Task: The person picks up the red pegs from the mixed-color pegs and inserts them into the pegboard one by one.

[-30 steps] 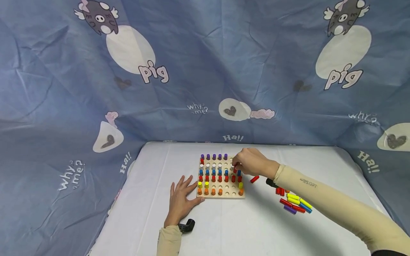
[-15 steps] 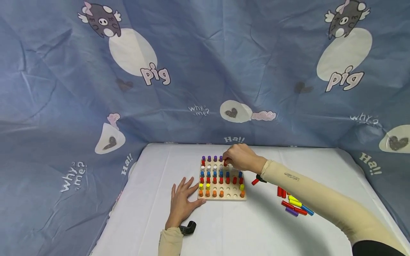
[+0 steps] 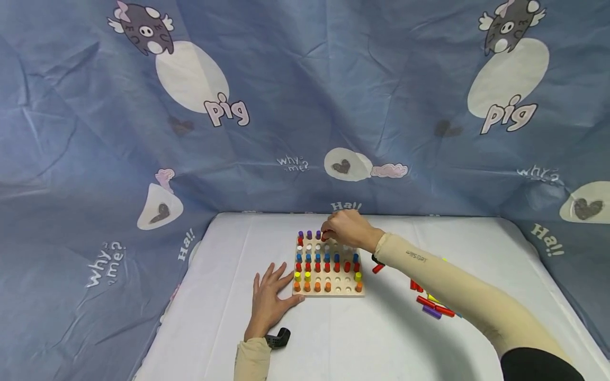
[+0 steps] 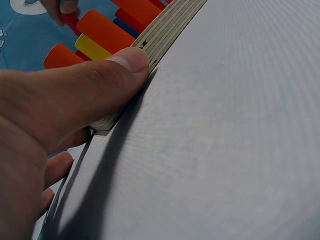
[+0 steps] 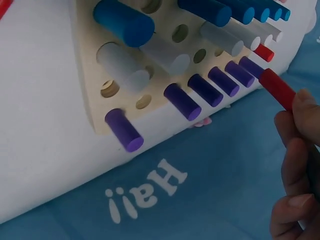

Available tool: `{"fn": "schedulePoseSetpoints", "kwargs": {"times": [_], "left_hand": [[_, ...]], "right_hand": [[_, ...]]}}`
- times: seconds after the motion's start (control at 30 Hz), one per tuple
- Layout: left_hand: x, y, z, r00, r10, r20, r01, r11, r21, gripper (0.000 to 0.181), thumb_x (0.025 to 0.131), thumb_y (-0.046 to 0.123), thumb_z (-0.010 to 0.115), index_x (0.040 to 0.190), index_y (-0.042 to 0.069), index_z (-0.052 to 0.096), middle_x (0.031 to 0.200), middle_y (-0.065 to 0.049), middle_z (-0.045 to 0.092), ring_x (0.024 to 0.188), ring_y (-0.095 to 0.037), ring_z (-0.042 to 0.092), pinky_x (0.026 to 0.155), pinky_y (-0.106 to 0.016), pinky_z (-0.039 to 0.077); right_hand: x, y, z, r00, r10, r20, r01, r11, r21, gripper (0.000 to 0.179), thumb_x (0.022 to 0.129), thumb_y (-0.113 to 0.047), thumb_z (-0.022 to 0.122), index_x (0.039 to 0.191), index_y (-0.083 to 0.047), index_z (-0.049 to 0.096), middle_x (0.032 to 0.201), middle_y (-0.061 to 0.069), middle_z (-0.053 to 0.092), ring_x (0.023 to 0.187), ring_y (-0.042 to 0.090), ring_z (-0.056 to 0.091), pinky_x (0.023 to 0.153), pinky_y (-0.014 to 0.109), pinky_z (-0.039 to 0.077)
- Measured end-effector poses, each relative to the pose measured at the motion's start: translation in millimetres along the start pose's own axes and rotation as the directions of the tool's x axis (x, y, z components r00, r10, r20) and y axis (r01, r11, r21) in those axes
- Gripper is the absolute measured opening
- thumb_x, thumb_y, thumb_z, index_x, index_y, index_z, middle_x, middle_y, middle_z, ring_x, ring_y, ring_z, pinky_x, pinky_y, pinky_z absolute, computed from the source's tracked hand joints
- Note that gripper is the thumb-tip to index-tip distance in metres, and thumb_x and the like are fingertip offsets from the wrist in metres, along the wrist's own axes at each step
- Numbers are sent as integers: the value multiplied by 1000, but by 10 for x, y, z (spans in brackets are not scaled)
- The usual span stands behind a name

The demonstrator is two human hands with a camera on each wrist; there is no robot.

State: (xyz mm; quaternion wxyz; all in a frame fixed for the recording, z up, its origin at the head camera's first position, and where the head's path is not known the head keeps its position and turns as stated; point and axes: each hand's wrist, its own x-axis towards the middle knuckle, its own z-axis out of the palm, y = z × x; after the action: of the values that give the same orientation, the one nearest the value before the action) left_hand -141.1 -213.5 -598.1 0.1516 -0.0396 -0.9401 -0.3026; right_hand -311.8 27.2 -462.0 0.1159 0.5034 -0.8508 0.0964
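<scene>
Red peg (image 5: 278, 89) juts fr R grip (image 3: 350, 227).

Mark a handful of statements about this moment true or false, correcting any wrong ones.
1. The right hand pinches a red peg. True.
2. A loose purple peg lies right of the board. True.
3. The left hand is at the board's far edge. False: it touches the near edge.
4. Every hole is filled. False: several holes are open.
5. The nearest row is blue. False: it holds orange pegs.
</scene>
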Motion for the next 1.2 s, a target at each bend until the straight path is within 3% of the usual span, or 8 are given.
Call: {"fn": "schedulePoseSetpoints", "kwargs": {"times": [0.4, 0.73, 0.93, 1.2], "left_hand": [[13, -8, -13, 1000, -10, 18, 10, 1000, 0, 72, 70, 59, 81, 129, 20, 67, 150, -5, 49, 147, -34, 30, 118, -66, 6], [4, 7, -22, 999, -18, 29, 18, 1000, 8, 72, 70, 59, 81, 130, 21, 67, 151, -5, 48, 147, -34, 30, 118, -66, 6], [11, 2, -25, 1000, -2, 17, 1, 1000, 8, 72, 69, 58, 82, 129, 20, 67, 150, -5, 49, 146, -35, 31, 117, -67, 8], [10, -14, -20, 1000, -2, 20, 2, 1000, 11, 73, 69, 57, 83, 129, 20, 67, 149, -5, 50, 146, -34, 31, 117, -66, 9]], "right_hand": [[190, -37, 145, 999, -33, 32, 36, 993, -108, 6, 91, -19, 72, 92, -19, 78, 82, -4, 73, 70, 12, 66, 59, 30, 56], [316, -42, 340, 999, -24, 43, 26, 999, -46, 11, 88, -16, 76, 97, -20, 79, 91, -4, 76, 80, 12, 70, 70, 30, 60], [364, -40, 431, 997, -62, 40, 64, 997, -52, 8, 86, -15, 77, 92, -20, 79, 88, -6, 75, 79, 11, 69, 68, 30, 59], [407, -25, 522, 997, -56, 58, 59, 997, -57, 9, 85, -18, 78, 93, -22, 79, 86, -8, 75, 79, 11, 67, 68, 31, 59]]}}
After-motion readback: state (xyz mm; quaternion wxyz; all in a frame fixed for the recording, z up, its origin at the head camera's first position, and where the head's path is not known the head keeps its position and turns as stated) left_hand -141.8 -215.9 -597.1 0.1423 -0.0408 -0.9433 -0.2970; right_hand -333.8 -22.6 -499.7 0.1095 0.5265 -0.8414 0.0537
